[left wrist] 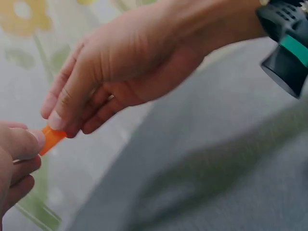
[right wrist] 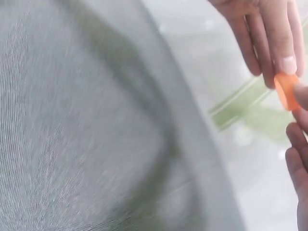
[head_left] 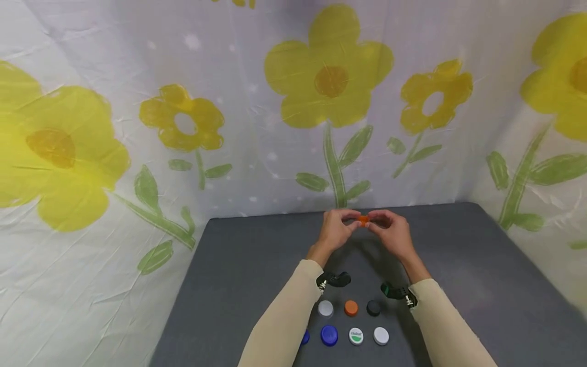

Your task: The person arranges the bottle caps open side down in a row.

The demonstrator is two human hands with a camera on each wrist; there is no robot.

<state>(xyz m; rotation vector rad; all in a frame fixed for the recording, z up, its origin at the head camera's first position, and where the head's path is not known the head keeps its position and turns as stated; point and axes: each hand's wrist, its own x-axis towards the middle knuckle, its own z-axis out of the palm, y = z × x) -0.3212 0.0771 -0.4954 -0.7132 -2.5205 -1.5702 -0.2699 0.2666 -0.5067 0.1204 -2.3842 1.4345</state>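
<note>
Between both hands, over the far part of the table, is a small orange bottle cap (head_left: 364, 220). My left hand (head_left: 336, 228) pinches one side of it with thumb and fingertips, while my right hand (head_left: 393, 233) pinches the opposite side. In the left wrist view the orange cap (left wrist: 52, 139) is turned edge-on between the thumbs and fingers. The right wrist view shows its round face tilted, with the left hand (right wrist: 267, 33) above and the right hand (right wrist: 299, 154) at the frame's edge.
On the grey table (head_left: 257, 265), nearer the body, lie an orange cap (head_left: 351, 308), a black cap (head_left: 373, 308), a pale cap (head_left: 325, 309), a large blue cap (head_left: 329, 335), a green-and-white cap (head_left: 355, 336) and a white cap (head_left: 381, 336). The left sleeve partly hides another blue cap (head_left: 305, 337).
</note>
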